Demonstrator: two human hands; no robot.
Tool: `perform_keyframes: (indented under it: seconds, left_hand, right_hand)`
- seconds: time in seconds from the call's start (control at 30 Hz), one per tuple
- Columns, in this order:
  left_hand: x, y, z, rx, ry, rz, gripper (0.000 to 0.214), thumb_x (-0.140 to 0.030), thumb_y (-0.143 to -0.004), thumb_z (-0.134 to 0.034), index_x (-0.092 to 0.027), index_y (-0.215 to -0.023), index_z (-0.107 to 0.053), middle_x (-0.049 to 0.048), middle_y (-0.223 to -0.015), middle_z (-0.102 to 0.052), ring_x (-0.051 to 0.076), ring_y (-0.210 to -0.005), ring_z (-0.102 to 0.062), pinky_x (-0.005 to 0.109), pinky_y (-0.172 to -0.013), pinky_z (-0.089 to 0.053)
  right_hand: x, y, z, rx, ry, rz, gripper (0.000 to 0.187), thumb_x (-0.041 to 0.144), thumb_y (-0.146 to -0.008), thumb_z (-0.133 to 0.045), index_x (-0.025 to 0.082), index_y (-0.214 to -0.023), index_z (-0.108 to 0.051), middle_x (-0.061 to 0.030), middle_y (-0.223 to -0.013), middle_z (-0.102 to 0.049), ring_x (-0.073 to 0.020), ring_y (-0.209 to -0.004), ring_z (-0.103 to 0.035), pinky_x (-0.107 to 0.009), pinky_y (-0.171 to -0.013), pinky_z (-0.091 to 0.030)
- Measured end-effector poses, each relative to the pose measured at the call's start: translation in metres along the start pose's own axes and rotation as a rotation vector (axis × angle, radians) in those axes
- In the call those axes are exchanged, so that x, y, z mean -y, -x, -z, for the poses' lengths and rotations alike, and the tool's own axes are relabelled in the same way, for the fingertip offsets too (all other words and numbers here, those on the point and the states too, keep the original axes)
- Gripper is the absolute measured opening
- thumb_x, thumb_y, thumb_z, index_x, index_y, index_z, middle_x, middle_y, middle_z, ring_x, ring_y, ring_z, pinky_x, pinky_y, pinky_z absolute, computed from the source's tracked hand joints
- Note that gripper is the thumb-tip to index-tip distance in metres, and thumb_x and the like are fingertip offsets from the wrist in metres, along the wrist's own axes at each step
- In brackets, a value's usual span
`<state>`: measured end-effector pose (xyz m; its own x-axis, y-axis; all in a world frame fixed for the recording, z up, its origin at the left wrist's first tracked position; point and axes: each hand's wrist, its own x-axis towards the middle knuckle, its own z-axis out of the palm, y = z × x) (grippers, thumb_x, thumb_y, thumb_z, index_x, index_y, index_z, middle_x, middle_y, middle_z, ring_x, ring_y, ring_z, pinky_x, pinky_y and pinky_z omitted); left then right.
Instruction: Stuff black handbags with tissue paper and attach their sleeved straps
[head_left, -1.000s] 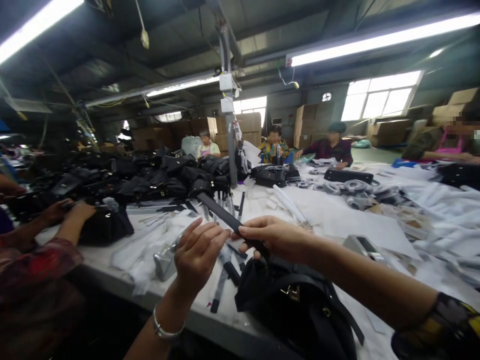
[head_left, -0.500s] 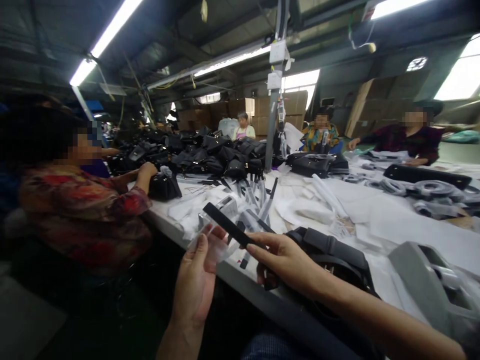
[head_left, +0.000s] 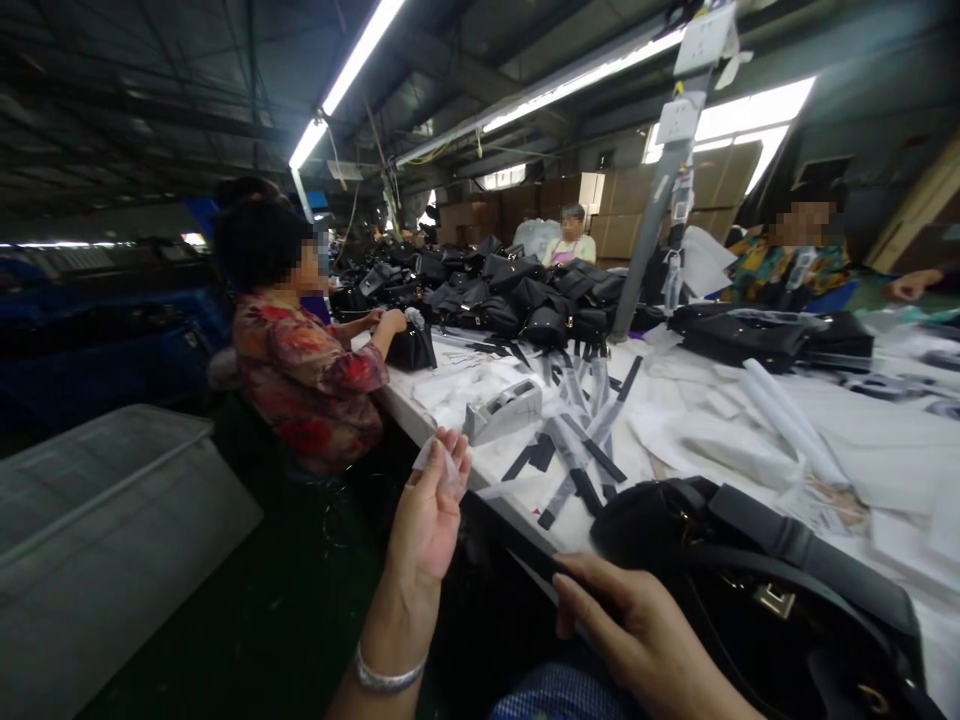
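Observation:
My left hand (head_left: 427, 520) is raised beside the table edge, its thumb and fingers closed on a small piece of clear plastic film (head_left: 448, 470). Lower and to the right, my right hand (head_left: 630, 610) pinches a dark strap (head_left: 525, 545) by one end; the strap points up and left along the table edge. A black handbag (head_left: 817, 545) with a gold-coloured clasp lies just beyond my right hand. Behind my left hand stands a grey tape dispenser (head_left: 504, 412). Several black straps, some in clear film (head_left: 574, 445), lie loose beside it.
A large heap of black bags (head_left: 495, 285) covers the far part of the table. A co-worker in a floral top (head_left: 300, 375) handles a black bag at the left. More people sit across the table. A pale plastic bin (head_left: 127, 560) stands on the floor at left.
The view has swung left. My right hand has drawn the strap down and away from my left hand, which still holds the film.

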<state>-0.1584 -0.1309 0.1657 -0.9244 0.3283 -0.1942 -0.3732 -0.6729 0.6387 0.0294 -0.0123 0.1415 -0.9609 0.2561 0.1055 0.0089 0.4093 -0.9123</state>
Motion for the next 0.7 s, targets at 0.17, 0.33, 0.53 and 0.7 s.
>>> perform_keyframes:
  seconds: [0.17, 0.33, 0.53, 0.7]
  left_hand:
    - [0.001, 0.007, -0.005, 0.025, -0.041, 0.003, 0.019, -0.013, -0.095, -0.059, -0.016, -0.108, -0.072, 0.0085, -0.124, -0.07, 0.017, -0.111, -0.068, 0.025, -0.089, -0.058]
    - [0.004, 0.009, -0.005, 0.041, -0.054, -0.007, 0.02, -0.015, -0.095, -0.06, -0.017, -0.111, -0.072, 0.0092, -0.124, -0.071, 0.018, -0.112, -0.068, 0.024, -0.09, -0.057]
    - [0.007, 0.01, -0.008, 0.058, -0.077, -0.032, 0.021, -0.016, -0.095, -0.06, -0.015, -0.112, -0.071, 0.0111, -0.121, -0.072, 0.018, -0.109, -0.069, 0.025, -0.092, -0.056]
    - [0.025, 0.025, -0.012, 0.128, -0.109, -0.062, 0.025, -0.023, -0.089, -0.07, -0.016, -0.113, -0.071, 0.0107, -0.112, -0.075, 0.018, -0.104, -0.071, 0.027, -0.094, -0.055]
  right_hand:
    - [-0.001, -0.005, -0.002, -0.062, 0.057, 0.055, 0.036, 0.042, -0.099, -0.048, 0.019, -0.082, -0.069, -0.0006, -0.072, -0.068, -0.0141, -0.068, -0.064, -0.021, -0.067, -0.046]
    - [-0.005, -0.008, -0.003, -0.106, 0.089, 0.076, 0.034, 0.04, -0.099, -0.047, 0.02, -0.082, -0.067, 0.0002, -0.074, -0.069, -0.0138, -0.068, -0.065, -0.021, -0.067, -0.046]
    - [-0.01, -0.01, -0.006, -0.137, 0.107, 0.083, 0.032, 0.04, -0.099, -0.047, 0.019, -0.088, -0.069, -0.0006, -0.073, -0.069, -0.0147, -0.065, -0.065, -0.022, -0.066, -0.047]
    - [0.0, -0.023, -0.008, -0.149, 0.078, 0.081, 0.031, 0.037, -0.099, -0.048, 0.02, -0.118, -0.065, -0.0006, -0.074, -0.071, -0.0155, -0.068, -0.066, -0.024, -0.069, -0.049]
